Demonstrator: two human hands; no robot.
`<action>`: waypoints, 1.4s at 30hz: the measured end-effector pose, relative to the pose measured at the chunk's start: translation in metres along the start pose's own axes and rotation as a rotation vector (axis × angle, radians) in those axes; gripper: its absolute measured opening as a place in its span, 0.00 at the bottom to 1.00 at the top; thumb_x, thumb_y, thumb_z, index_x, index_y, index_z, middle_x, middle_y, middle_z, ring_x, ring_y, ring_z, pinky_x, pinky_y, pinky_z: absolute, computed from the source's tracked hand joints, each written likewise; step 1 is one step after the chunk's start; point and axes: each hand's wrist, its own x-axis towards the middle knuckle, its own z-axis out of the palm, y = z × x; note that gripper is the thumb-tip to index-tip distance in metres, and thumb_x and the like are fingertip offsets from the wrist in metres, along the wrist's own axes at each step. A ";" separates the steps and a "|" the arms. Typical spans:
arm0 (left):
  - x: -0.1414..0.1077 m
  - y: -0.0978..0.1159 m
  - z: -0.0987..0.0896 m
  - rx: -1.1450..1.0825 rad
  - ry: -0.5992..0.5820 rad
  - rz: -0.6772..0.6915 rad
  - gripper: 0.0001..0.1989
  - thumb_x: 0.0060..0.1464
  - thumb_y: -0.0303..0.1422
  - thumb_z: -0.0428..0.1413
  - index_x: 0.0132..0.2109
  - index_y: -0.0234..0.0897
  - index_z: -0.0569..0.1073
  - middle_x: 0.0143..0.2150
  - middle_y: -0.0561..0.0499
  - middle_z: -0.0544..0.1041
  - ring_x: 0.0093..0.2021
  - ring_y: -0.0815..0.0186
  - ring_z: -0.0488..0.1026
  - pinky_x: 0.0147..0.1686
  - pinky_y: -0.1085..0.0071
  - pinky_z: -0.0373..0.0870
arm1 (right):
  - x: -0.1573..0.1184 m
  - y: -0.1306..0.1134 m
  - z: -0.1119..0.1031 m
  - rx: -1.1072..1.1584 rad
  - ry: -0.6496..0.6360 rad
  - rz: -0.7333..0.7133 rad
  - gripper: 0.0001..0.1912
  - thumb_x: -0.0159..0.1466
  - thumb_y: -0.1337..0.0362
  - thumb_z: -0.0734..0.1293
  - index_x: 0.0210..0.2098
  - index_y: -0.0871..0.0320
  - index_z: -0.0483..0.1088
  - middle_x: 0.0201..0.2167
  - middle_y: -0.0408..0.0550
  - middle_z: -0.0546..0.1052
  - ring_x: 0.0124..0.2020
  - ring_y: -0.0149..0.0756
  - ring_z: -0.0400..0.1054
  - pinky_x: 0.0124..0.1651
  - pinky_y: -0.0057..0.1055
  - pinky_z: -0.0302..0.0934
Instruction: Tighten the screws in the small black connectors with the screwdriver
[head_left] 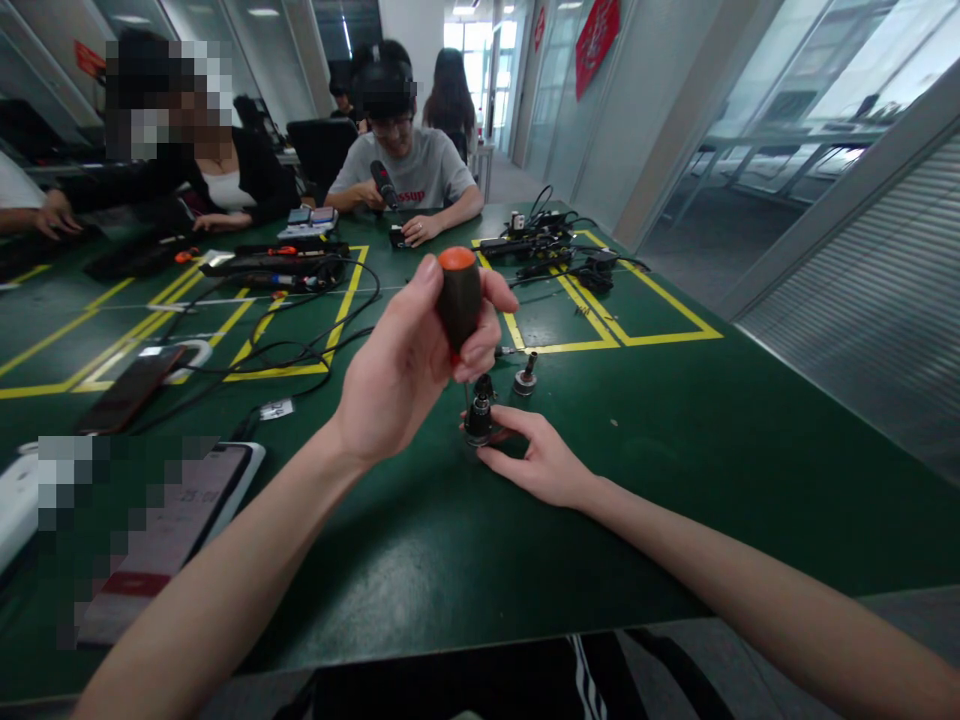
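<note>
My left hand (409,370) is wrapped round the dark handle of a screwdriver (459,300) with an orange end cap. The screwdriver's thin shaft points down at a small black and metal cylindrical part (478,415) standing on the table; whether the tip is seated in it, I cannot tell. Low on the right, my right hand (536,455) pinches the base of that same part between thumb and fingers. Just beyond it stands a similar part (526,377), round at the base with a narrow dark stem, touched by neither hand.
Phones (172,540) lie on the green table (675,480) at the left, with black cables (300,350) beyond. A heap of black cables and devices (540,245) sits far right. Across the table a person (405,160) holds a black tool; others sit at the left.
</note>
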 end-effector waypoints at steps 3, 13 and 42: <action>0.001 -0.002 -0.001 -0.028 0.016 -0.009 0.28 0.70 0.55 0.48 0.36 0.34 0.73 0.26 0.54 0.62 0.24 0.73 0.60 0.26 0.75 0.64 | 0.000 0.000 0.001 0.037 0.013 0.016 0.16 0.65 0.66 0.71 0.52 0.59 0.80 0.46 0.54 0.84 0.45 0.44 0.81 0.49 0.40 0.79; 0.002 -0.008 -0.004 0.004 0.000 0.044 0.17 0.66 0.46 0.60 0.39 0.37 0.72 0.31 0.54 0.71 0.29 0.72 0.71 0.33 0.74 0.73 | 0.001 -0.002 -0.001 0.013 -0.014 -0.004 0.17 0.67 0.66 0.70 0.55 0.57 0.80 0.49 0.54 0.85 0.46 0.44 0.82 0.51 0.42 0.79; 0.002 -0.002 -0.002 -0.008 -0.015 -0.024 0.29 0.69 0.57 0.49 0.38 0.35 0.74 0.25 0.54 0.64 0.23 0.74 0.62 0.25 0.75 0.65 | 0.000 0.002 -0.002 -0.052 -0.030 -0.074 0.19 0.66 0.68 0.69 0.57 0.59 0.77 0.49 0.56 0.84 0.45 0.43 0.81 0.51 0.42 0.78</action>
